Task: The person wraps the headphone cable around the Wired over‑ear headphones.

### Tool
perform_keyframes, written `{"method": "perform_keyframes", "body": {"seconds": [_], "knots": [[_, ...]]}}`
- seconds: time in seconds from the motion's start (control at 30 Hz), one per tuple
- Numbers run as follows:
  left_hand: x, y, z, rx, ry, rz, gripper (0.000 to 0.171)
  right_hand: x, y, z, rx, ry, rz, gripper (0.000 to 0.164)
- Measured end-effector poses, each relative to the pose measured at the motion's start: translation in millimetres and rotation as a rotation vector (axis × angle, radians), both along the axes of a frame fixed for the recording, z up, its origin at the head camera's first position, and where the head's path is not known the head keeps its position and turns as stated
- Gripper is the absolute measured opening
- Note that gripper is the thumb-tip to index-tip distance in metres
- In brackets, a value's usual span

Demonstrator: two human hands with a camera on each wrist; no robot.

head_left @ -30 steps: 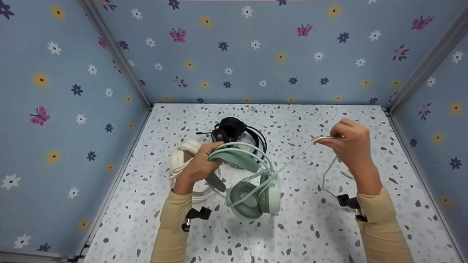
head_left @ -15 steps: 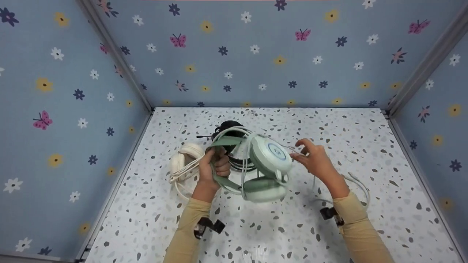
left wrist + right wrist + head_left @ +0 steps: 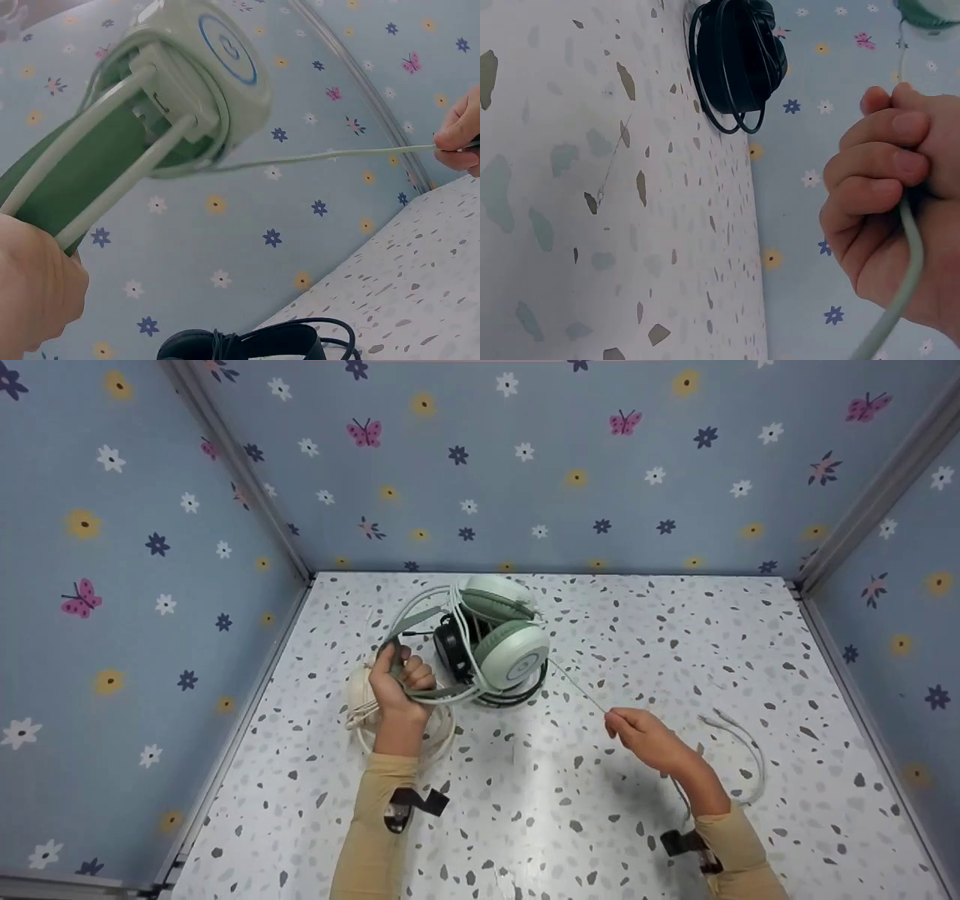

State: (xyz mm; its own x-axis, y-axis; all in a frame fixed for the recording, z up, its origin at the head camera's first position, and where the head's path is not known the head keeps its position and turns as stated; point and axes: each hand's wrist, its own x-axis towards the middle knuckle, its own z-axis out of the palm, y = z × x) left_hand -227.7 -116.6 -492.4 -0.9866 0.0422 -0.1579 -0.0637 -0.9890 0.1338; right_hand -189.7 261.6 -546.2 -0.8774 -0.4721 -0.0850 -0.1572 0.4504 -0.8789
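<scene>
My left hand [image 3: 401, 686] grips the headband of the pale green headphones [image 3: 517, 656], holding them above the table. Cable is looped around the band and ear cups; in the left wrist view one ear cup [image 3: 232, 71] shows a blue ring. My right hand [image 3: 652, 746] holds the green cable [image 3: 322, 156], which runs taut from the ear cups. In the right wrist view its fingers [image 3: 874, 161] curl round the cable, and a length hangs below the palm. Behind the green pair lie black headphones [image 3: 452, 649], partly hidden. White headphones [image 3: 360, 690] lie partly behind my left hand.
The cable's plug end [image 3: 720, 720] lies on the speckled white table [image 3: 600, 840] at the right. Blue flowered panels [image 3: 480, 472] enclose the back and both sides. A thin microphone boom [image 3: 416, 633] sticks out leftward from the black headphones.
The green headphones have turned over and moved up and away, now in front of the black pair. My right hand has come left and nearer, and the cable is drawn straight.
</scene>
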Motion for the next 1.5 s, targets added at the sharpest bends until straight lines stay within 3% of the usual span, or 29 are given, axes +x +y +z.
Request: {"method": "perform_keyframes", "body": {"seconds": [0.2,0.47,0.63,0.77,0.87,1.1,1.27,1.37,1.5], "knots": [[-1.9,10.9,6.4,-0.022,-0.053,0.101,0.038,18.3,-15.8,-1.9,0.102,0.073,-0.017,0.034],[-2.9,12.8,18.7,-0.076,-0.041,0.26,0.038,44.1,-35.7,-13.8,0.099,0.114,0.033,0.03],[-1.6,5.4,21.1,-0.12,-0.061,0.324,0.035,53.3,-40.0,-11.6,0.107,0.107,0.042,0.031],[-2.3,1.9,20.3,-0.198,-0.046,0.432,0.033,58.9,-45.0,-5.2,0.096,0.113,0.065,0.034],[-4.3,3.4,18.7,-0.348,-0.001,0.565,0.029,65.3,-48.3,1.4,0.102,0.126,0.096,0.034],[-9.4,4.5,13.6,-0.864,0.059,0.824,0.012,82.7,-47.8,24.6,0.206,0.266,0.153,0.026],[0.8,-0.9,28.9,-1.248,0.134,0.979,0.011,89.0,-36.6,51.3,0.276,0.366,0.149,0.017],[9.6,0.2,42.9,-1.447,0.232,1.0,0.01,86.7,-26.0,72.5,0.3,0.465,0.123,0.014],[16.1,1.7,53.3,-1.652,0.427,0.93,0.01,77.9,-10.2,102.5,0.285,0.616,0.069,0.012]]}}
